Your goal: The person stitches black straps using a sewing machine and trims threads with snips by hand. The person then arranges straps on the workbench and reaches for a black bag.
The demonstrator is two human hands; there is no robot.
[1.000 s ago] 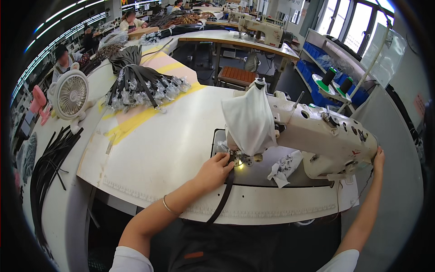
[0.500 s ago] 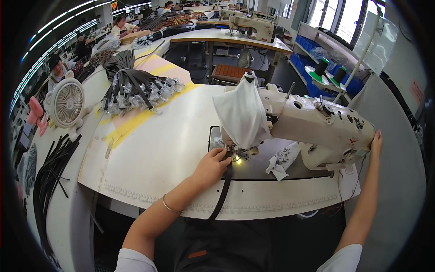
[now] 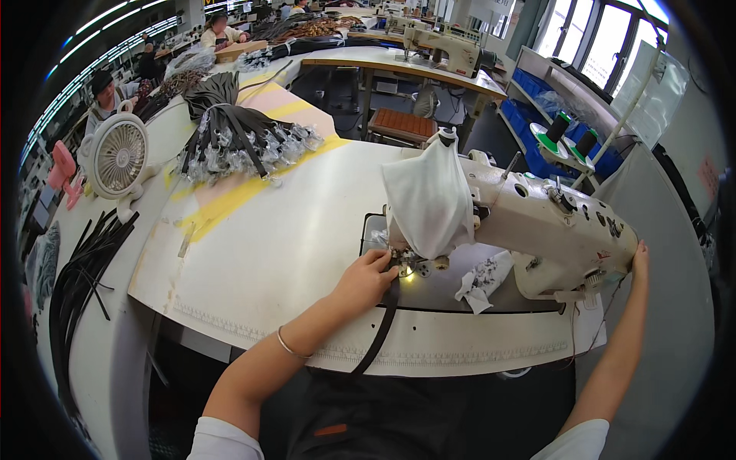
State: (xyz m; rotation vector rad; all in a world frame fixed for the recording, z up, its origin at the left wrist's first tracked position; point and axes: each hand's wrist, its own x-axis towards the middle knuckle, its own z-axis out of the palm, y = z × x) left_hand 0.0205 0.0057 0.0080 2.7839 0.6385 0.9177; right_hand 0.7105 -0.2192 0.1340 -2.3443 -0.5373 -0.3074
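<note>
The left hand [image 3: 366, 280], pinching a narrow black strap [image 3: 380, 333], should keep it straight at the cream metal sewing machine [image 3: 548, 222]; the right hand [image 3: 640, 259] touches its end, grip unclear.

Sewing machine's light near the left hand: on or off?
On: the light glows yellow-white under the head of the sewing machine, just right of the left hand.
</note>
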